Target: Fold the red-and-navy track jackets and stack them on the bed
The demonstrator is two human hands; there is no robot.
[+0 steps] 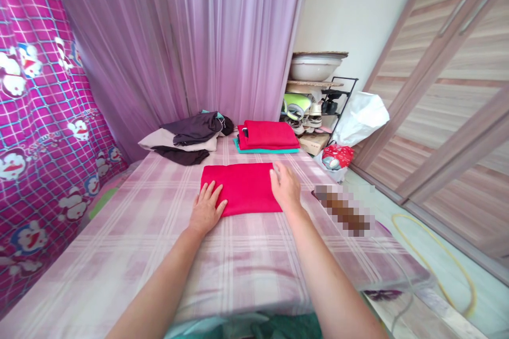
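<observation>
A red cloth (246, 188), folded into a flat rectangle, lies on the bed's pink-and-white checked sheet (159, 254). My left hand (207, 206) rests flat on its left part with the fingers spread. At the right edge of the cloth is my right hand (286, 185), its fingers bent and slightly blurred; whether they pinch the fabric I cannot make out. Just beyond sits a stack of folded red clothes (270, 135) with a turquoise piece (274, 151) at the bottom.
Dark and pale clothes (191, 130) lie heaped at the back left, before a purple curtain (199, 37). A shoe rack (336, 111) and plastic bags (361, 116) stand at the back right. A blurred-out object (345, 212) lies near the sheet's right edge. Wooden wardrobe doors (449, 90) are beyond.
</observation>
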